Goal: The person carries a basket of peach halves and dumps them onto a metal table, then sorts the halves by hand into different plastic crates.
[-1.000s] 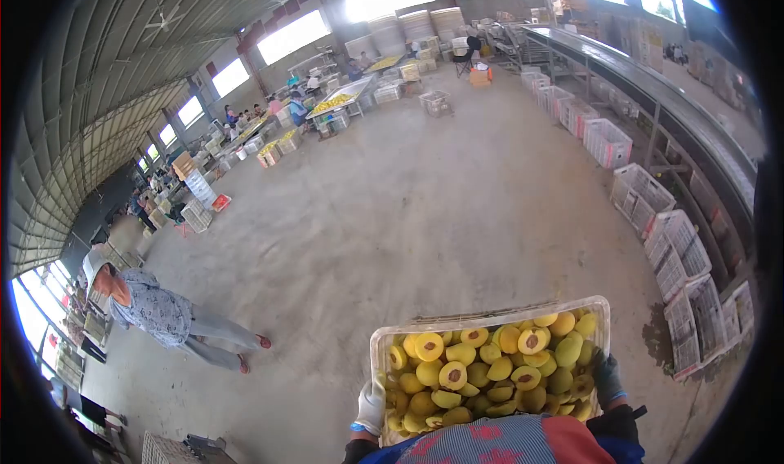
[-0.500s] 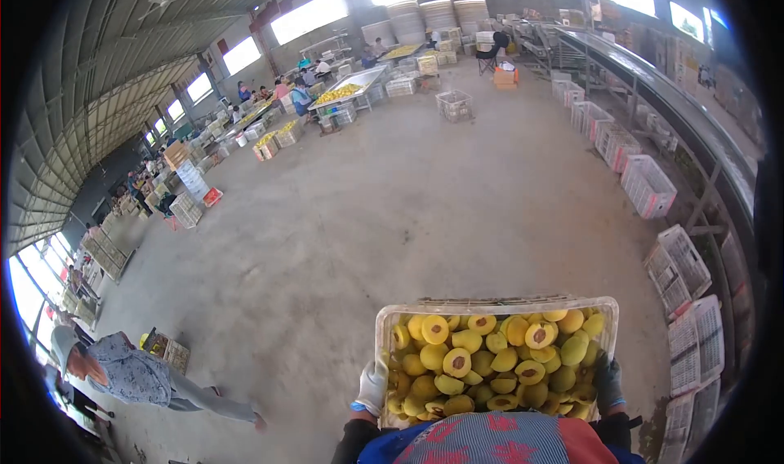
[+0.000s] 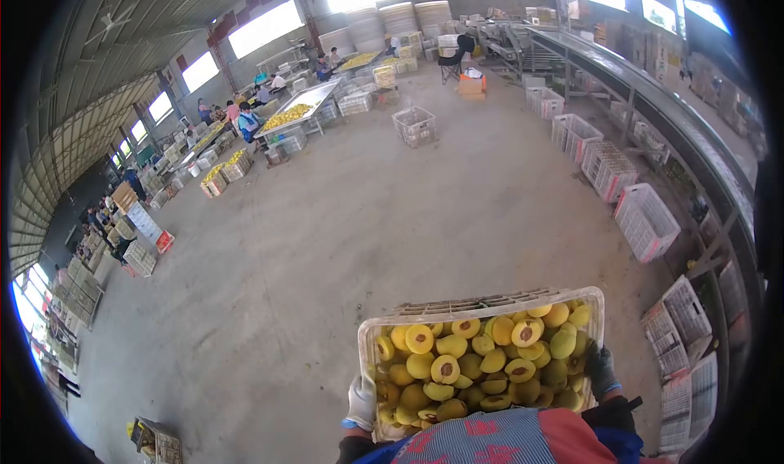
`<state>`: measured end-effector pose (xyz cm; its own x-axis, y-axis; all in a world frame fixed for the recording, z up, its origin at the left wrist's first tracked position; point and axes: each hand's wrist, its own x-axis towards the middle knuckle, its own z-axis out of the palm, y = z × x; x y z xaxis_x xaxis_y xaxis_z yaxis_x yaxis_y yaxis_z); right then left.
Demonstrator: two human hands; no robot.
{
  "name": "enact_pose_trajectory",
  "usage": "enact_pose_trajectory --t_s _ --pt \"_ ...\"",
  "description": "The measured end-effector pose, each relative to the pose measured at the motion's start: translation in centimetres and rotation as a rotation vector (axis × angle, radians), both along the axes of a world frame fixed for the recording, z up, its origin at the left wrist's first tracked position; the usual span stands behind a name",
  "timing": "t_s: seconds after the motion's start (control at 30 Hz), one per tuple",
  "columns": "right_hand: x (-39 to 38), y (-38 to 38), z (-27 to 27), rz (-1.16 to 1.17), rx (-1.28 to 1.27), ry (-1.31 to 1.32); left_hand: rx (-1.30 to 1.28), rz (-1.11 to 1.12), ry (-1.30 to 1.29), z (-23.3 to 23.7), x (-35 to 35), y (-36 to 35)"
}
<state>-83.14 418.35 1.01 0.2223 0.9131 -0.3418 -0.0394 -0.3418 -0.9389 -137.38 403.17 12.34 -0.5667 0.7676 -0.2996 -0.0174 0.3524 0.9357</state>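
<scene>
A pale plastic crate point(image 3: 482, 307) full of halved yellow fruit point(image 3: 445, 370) is held up in front of my body. My left hand point(image 3: 361, 402), in a white glove, grips the crate's left end. At the right end, my right hand point(image 3: 603, 374) in a dark grey glove is closed on the crate's side. Several fruit halves face up and show brown centres. The crate's near edge is partly hidden by my striped clothing.
Empty crates point(image 3: 645, 222) line the right side beside a long metal conveyor point(image 3: 653, 84). A lone crate point(image 3: 415, 127) stands ahead on the floor. Sorting tables point(image 3: 322, 97) with fruit and seated people are at the back left. Another crate point(image 3: 159, 444) is at lower left.
The view has shifted: the left-side background sits further left and the right-hand crates appear nearer. The walking person at lower left is out of view. Both hands still hold the crate.
</scene>
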Motion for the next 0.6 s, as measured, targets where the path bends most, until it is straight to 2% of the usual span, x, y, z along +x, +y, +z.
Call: enact_pose_trajectory --t_s 0.1,0.17,0.2,0.3,0.43,0.47,0.5,0.6 --pt "-4.3 10.9 -1.9 0.072 0.112 0.012 -0.005 0.038 0.013 -2.8 -4.6 8.7" --pt "-8.0 18.8 -0.3 0.019 0.011 -0.006 0.055 0.048 -0.016 -4.2 -7.5 18.7" --pt "-8.7 22.1 -0.6 0.027 0.040 -0.048 -0.006 0.045 -0.033 -3.5 -8.4 22.2" --pt "-10.4 30.0 -0.2 0.029 0.035 -0.001 0.054 0.006 -0.007 -2.9 -10.7 32.4" --pt "-11.6 39.7 -3.0 -0.047 0.057 -0.029 -0.064 -0.030 -0.033 -2.6 -12.5 45.9" --pt "-11.7 42.9 -4.3 -0.062 0.069 -0.053 -0.031 -0.067 0.011 -4.3 -13.0 49.2" --pt "-12.6 46.6 -3.4 -0.060 0.046 -0.036 -0.025 -0.081 0.032 -5.2 -13.5 53.5" --pt "-13.1 60.3 -7.6 -0.082 0.094 0.001 -0.036 -0.130 0.054 -7.2 -15.0 66.9"
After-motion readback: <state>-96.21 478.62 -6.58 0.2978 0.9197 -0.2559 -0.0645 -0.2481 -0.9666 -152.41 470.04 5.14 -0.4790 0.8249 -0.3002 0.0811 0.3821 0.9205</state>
